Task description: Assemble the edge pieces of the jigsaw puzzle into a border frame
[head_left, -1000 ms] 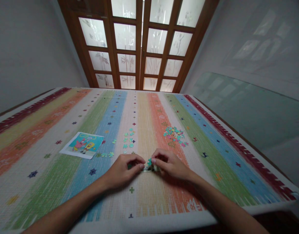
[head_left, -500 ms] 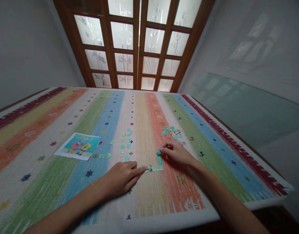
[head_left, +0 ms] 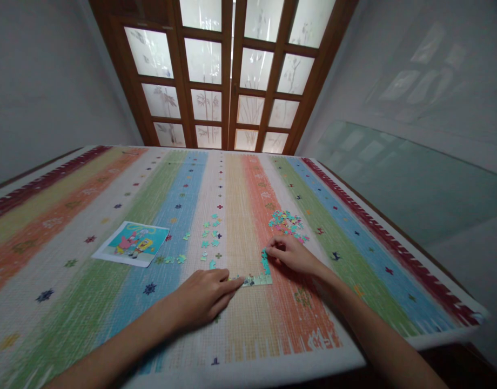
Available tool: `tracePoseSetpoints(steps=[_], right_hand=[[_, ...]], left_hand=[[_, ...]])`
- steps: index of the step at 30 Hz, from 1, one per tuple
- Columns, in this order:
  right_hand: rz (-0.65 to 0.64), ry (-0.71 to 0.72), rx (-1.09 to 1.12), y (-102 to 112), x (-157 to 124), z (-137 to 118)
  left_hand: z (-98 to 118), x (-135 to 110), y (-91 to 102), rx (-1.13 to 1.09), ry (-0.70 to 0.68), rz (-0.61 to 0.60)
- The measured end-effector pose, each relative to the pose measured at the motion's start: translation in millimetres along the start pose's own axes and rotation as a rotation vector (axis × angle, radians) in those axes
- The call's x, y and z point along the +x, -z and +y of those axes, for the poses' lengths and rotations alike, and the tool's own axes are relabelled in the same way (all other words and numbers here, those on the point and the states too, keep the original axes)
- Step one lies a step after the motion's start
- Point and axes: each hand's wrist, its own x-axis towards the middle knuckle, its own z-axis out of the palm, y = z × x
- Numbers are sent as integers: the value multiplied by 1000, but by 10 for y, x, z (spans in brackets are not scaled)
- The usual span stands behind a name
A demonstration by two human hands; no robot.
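Observation:
My right hand (head_left: 292, 255) pinches a teal jigsaw piece (head_left: 264, 252) between thumb and forefinger, at the top of the short upright column of joined pieces (head_left: 266, 266). That column meets the right end of a pale joined strip (head_left: 257, 280), forming a corner. Across the strip's left part lies my left hand (head_left: 208, 294), palm down with fingers stretched out, the forefinger tip touching the strip. Part of the strip is hidden beneath it. Just beyond the left hand's knuckles sits another teal piece (head_left: 212, 265). Whether the pinched piece is locked into the column, I cannot tell.
A heap of loose jigsaw pieces (head_left: 287, 221) lies beyond my right hand. Several teal pieces (head_left: 205, 244) are set out in the middle, others (head_left: 181, 259) farther left. A printed cartoon picture (head_left: 127, 254) lies on the striped tablecloth (head_left: 240, 216).
Both hands keep nearly the same places, and the right hand stays on the piece at the column's top. The whole view has shifted very slightly.

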Motion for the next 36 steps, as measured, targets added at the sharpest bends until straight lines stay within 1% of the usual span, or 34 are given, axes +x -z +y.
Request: tracePoseSetpoints(steps=[8, 11, 16, 20, 25, 31, 36], right_hand=[[49, 75, -173, -43, -6, -20], [67, 82, -223, -48, -12, -41], [69, 72, -216, -33, -33, -80], [43, 85, -215, -27, -49, -105], [40, 67, -208, -42, -49, -96], [30, 87, -220, -36, -59, -83], [2, 85, -214, -29, -77, -106]], left_hand=[[13, 6, 10, 14, 21, -44], [15, 8, 10, 31, 23, -52], [24, 13, 23, 32, 26, -49], [15, 8, 10, 37, 26, -50], [5, -4, 1, 9, 11, 0], [7, 3, 8, 8, 23, -32], [-3, -1, -14, 1, 7, -4]])
